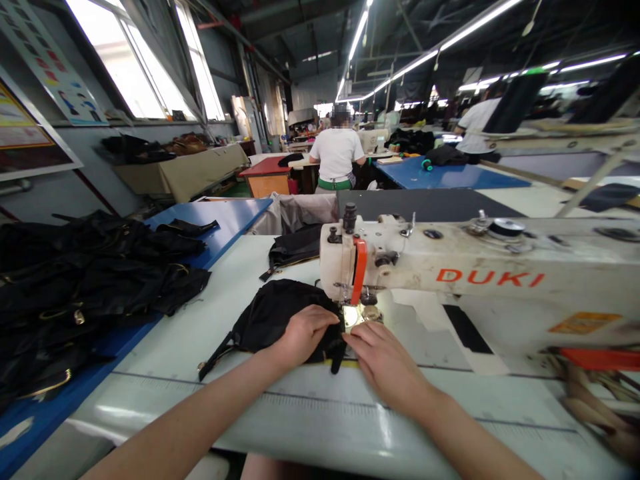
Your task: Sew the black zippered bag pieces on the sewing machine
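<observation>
1. Cloth (267, 307), black and puffy, lies under the left grip (306, 335) and spreads out to the left of it on a pale green worktop (200, 320).
2. The left grip rests on the cloth with bent fingers, close to the needle end of the sewing machine (405, 260). I cannot tell if it pinches the cloth or just pushes down.
3. The right grip (386, 363) has its fingertips at the right edge of the cloth, near the left grip. I cannot tell if it holds on there.
4. A thin black strap (216, 357) sticks out from the cloth, to the left of the left grip.
5. Just past both grips, the machine has big orange letters, DUKI. Light shines on a small metal plate (352, 316) just past the right grip's fingertips.
6. To the right of the right grip, and a bit past it, lies a short black strip (467, 329).
7. Past the left grip, behind the cloth, lies another black piece (295, 248).
8. Far to the left of the left grip, a big black heap (100, 273) with gold bits lies on a blue worktop (240, 215).
9. Far past both grips, a person (337, 157) in a white shirt has their back turned.
</observation>
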The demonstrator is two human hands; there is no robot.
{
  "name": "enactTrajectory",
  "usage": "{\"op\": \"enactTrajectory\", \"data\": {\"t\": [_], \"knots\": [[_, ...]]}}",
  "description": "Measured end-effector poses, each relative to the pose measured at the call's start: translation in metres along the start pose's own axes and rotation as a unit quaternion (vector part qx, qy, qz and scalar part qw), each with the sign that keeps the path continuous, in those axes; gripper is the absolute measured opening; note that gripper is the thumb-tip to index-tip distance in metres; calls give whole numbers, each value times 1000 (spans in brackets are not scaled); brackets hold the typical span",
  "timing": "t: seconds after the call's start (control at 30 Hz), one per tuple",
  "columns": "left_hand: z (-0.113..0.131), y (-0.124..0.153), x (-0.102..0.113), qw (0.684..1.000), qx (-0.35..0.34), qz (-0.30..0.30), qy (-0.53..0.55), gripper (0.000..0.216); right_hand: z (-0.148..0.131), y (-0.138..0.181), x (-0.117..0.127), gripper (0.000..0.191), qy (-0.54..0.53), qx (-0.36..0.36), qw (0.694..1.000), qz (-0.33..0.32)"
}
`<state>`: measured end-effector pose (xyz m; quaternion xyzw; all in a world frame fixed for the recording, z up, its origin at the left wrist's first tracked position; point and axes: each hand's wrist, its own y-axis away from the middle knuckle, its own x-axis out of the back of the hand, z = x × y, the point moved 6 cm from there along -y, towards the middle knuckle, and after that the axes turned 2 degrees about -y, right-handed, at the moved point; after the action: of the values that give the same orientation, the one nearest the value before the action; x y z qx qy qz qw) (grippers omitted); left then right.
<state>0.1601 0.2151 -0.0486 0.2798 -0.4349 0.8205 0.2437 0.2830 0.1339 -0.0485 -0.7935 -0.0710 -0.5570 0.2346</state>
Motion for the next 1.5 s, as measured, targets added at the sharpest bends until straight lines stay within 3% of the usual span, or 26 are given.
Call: {"op": "enactTrajectory", "data": {"t": [0.3,0.8,0.97,1.5], "knots": [[-4,-1,4,998,41,20,34,20,0,-7,5,30,8,13,1000,-15],[17,1,-3,989,-112,-16,-91,23,-2,-1,0,28,31,25,999,-20],[21,1,-8,983,-129,-52,-119,25,-2,-1,0,28,37,32,999,-12],[20,4,-15,969,-141,-91,-182,24,-3,-2,-1,25,38,33,999,-6]]}}
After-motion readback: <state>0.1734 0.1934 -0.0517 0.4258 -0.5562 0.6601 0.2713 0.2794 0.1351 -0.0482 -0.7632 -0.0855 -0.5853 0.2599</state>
